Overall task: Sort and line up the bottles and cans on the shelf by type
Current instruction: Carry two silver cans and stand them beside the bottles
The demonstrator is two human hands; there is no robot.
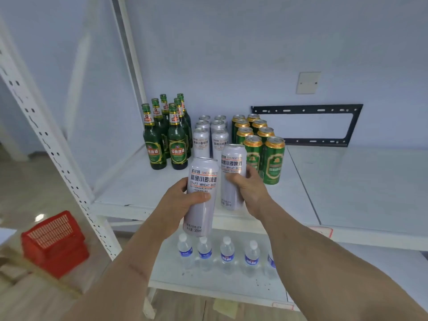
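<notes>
- Two silver cans are in hand above the shelf (301, 188) front edge: the left hand (178, 200) grips the left can (201, 195) around its middle, and the right hand (249, 188) grips the right can (232, 179) the same way. Both cans are upright and clear of the shelf surface.
- Step in hand, as judged: adding these two cans to the silver block (210, 135), which stands in two columns between the green bottles (165, 133) and the green cans (259, 144).
- Next move calls for setting each can down at the front of its column, labels forward, without knocking the green cans just beside the right hand.
- Progress, as judged: the three types already stand grouped; the silver rows appear to be the last to fill.
- Lower shelf: water bottles (227, 253) stand in a single row.
- Red basket (54, 242), lower left: its contents cannot be made out.
</notes>
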